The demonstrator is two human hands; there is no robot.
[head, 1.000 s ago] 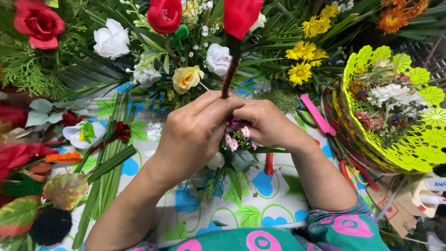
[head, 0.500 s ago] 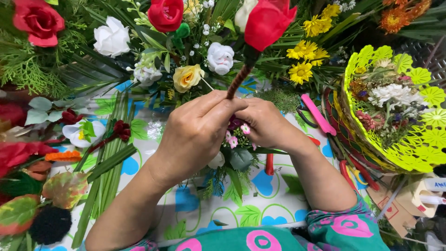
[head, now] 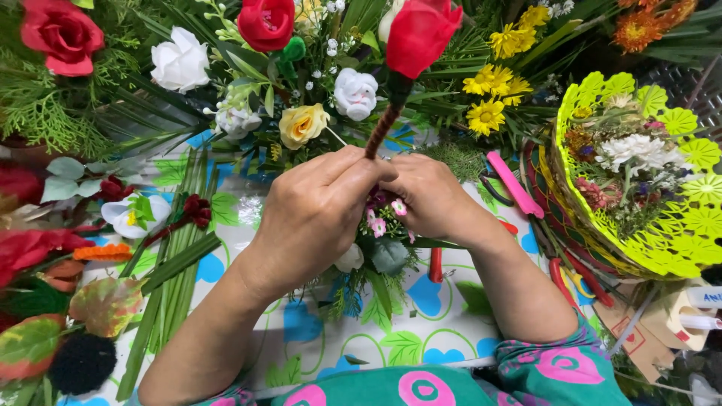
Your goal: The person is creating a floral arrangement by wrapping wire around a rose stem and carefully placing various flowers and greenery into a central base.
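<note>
My left hand [head: 320, 214] and my right hand [head: 429, 199] meet at the middle of the table, fingers closed together around the brown wrapped stem [head: 381, 129] of a red artificial rose [head: 418, 31]. The rose stands upright above my knuckles, leaning slightly right. Under my hands lies a small bunch [head: 380, 240] of pink blossoms, pale buds and green sprigs, mostly hidden by my fingers.
A yellow-green lace basket [head: 639, 225] of mixed flowers stands at right, with pink-handled scissors [head: 514, 184] beside it. Roses, white and yellow flowers and ferns fill the back. Long green leaves [head: 177, 259] and loose blooms lie at left on the patterned tablecloth [head: 316, 342].
The red rose has swung from nearly upright and partly out of frame to a tilt toward the right. Both hands stay in place on its stem.
</note>
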